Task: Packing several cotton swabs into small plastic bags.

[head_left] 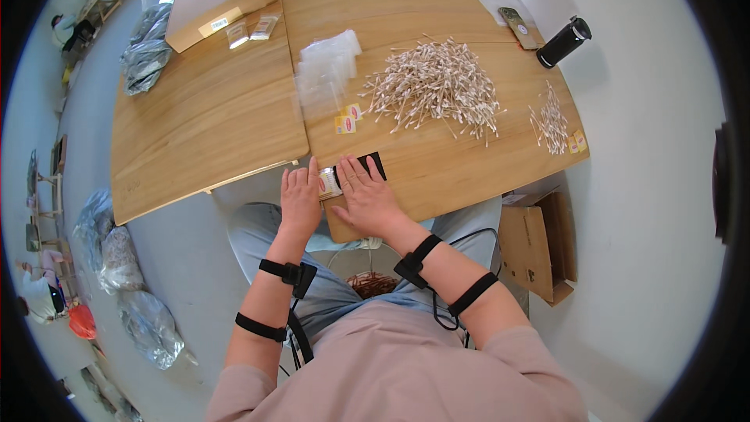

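Between my hands a small clear packet (329, 183) of cotton swabs lies at the near edge of the table. My right hand (366, 199) rests flat with fingers spread, its fingertips over the packet's right side and a flat black piece (376, 164). At the packet's left side is my left hand (300, 202), fingers stretched forward and the index finger against its edge; the thumb is hidden. Ahead are two small yellow-and-white cards (346, 123) and a stack of clear plastic bags (326, 69). A large pile of loose cotton swabs (437, 86) spreads to their right.
At the right are a smaller swab pile (551, 123), more yellow cards (577, 141), a phone (517, 27) and a black bottle (564, 42). A cardboard box (223, 4) and two filled packets (251, 30) occupy the far left. An open carton (539, 246) stands below the table.
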Demonstrator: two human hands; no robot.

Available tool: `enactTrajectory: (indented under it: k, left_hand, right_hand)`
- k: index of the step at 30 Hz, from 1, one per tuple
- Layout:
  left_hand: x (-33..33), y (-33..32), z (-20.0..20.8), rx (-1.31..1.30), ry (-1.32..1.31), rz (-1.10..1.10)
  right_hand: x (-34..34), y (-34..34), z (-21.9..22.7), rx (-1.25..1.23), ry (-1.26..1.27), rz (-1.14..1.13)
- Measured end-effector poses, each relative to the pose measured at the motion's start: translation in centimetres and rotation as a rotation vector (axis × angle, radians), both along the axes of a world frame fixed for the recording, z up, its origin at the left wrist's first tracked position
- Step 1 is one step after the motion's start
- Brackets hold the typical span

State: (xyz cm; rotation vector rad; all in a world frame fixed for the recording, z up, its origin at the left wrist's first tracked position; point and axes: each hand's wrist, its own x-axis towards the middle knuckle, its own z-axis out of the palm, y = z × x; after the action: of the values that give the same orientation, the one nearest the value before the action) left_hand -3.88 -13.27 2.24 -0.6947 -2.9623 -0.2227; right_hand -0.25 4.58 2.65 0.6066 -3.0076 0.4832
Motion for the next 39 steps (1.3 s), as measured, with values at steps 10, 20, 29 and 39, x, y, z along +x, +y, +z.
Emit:
enactTrajectory:
  k: [10,20,29,39]
  left_hand:
    - [-0.4,0.7,-0.5,-0.024,0.004,-0.068]
    - [0.6,-4.9,-0.8,-0.002,0.039,0.039]
    - [4.6,-5.3,5.0,0.414,0.013,0.062]
    - [6.8,4.8,9.0,0.835,-0.409,-0.178]
  right_hand:
    - [-0.3,-1.5,-0.7,0.019,0.103,0.048]
    - [-0.8,-6.2,-0.3,-0.102,0.101,0.150]
    - [0.6,-4.8,6.2,-0.507,0.121,0.253]
    - [5.5,4.7,12.7,-0.913,-0.027,0.006]
